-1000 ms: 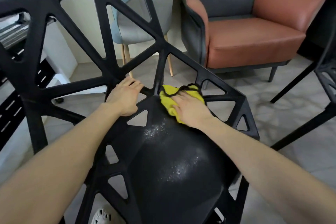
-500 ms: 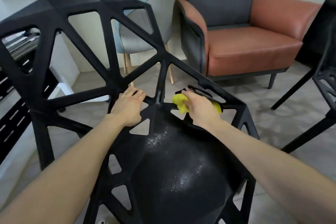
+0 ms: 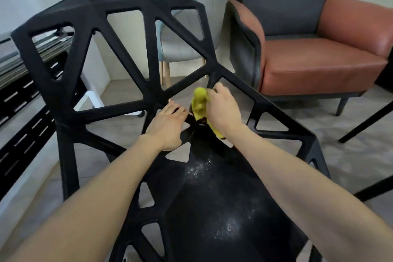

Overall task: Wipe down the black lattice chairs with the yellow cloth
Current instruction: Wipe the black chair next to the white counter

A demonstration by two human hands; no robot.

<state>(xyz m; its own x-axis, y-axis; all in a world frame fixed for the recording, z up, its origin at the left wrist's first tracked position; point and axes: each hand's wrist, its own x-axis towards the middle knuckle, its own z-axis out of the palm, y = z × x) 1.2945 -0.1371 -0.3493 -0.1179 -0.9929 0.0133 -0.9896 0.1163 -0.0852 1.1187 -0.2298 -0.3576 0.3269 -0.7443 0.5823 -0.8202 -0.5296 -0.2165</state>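
Item: yellow cloth (image 3: 199, 102). Soft, light and limp. It bunches readily, so I judge it best held wadded in my palm. Location: rear of the seat, against the strut where seat meets back.

Item: black lattice chair (image 3: 119, 0). Rigid and hard, with a grainy surface and narrow struts around open gaps. Probably light enough to slide, so worth bracing.

My left hand (image 3: 168, 125): fingers extended, flat on the strut just beside the cloth, holding nothing.

My right hand (image 3: 223, 112): fingers curled round the cloth, pressing it to the strut.

Pale specks (image 3: 200, 168): on the seat, nearer me.
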